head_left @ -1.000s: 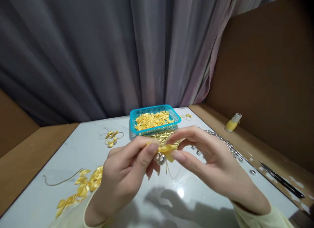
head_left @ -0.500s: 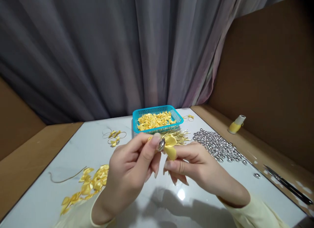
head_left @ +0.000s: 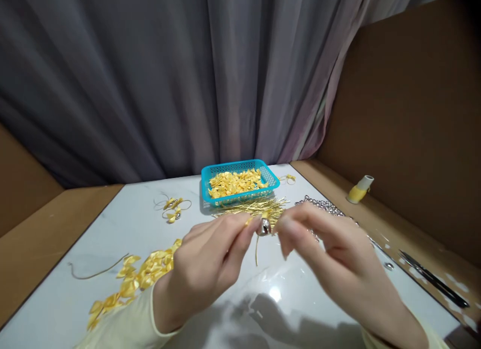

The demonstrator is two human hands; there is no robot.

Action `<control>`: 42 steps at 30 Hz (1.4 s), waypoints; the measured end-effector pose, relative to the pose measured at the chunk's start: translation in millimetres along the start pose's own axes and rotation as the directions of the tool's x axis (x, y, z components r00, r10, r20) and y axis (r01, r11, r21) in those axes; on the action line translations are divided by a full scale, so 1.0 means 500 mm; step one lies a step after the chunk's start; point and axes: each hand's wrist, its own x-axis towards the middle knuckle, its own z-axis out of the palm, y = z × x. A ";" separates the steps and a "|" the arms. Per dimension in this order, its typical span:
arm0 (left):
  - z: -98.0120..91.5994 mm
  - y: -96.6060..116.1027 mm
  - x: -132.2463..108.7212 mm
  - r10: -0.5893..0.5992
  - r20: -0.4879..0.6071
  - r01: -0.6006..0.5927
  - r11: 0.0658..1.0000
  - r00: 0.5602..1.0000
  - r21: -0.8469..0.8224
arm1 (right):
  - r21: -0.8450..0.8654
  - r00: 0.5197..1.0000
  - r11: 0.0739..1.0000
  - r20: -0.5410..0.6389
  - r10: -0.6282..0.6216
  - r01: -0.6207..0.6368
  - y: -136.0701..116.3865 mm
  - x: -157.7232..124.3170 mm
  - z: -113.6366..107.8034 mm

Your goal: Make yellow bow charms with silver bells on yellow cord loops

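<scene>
Both hands meet above the white table (head_left: 124, 238). My left hand (head_left: 210, 261) pinches a small silver bell (head_left: 264, 227) with a bit of yellow ribbon bow and a thin gold cord hanging under it. My right hand (head_left: 330, 253) is curled with its fingertips pinched at the bell's right side; it is slightly blurred. Behind them lies a bundle of gold cords (head_left: 255, 207) in front of a blue basket (head_left: 240, 167) filled with yellow bows.
A heap of silver bells (head_left: 323, 204) lies at the right, partly behind my right hand. Yellow ribbon bows (head_left: 139, 276) are strewn at the left, finished pieces (head_left: 172, 208) farther back. A yellow thread spool (head_left: 358, 189) and black scissors (head_left: 432, 280) rest on the brown ledge.
The bow has turned so the bell now faces me. My right hand has lifted from under the bow to its right side, fingers pinching at the bell.
</scene>
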 end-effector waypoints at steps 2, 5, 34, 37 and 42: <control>0.007 0.006 -0.004 0.015 -0.021 -0.014 1.000 1.000 0.011 | 0.047 0.996 0.998 0.080 0.026 -0.030 -0.002 -0.005 0.013; 0.012 0.012 -0.009 -0.071 -0.077 0.074 0.997 0.995 0.036 | 0.099 0.991 0.991 0.110 0.077 -0.088 0.004 -0.006 0.030; -0.015 0.005 0.031 -0.386 0.285 0.479 0.741 0.877 -0.470 | 0.227 0.987 0.961 0.039 0.153 -0.158 -0.006 0.005 0.015; -0.014 0.003 0.025 -0.416 0.277 0.500 0.721 0.866 -0.480 | 0.157 0.972 0.965 0.138 0.188 -0.209 -0.001 0.008 0.007; -0.014 -0.005 0.030 -0.487 0.451 0.662 0.498 0.748 -0.560 | 0.083 0.965 0.964 0.087 0.246 -0.253 0.024 0.026 -0.008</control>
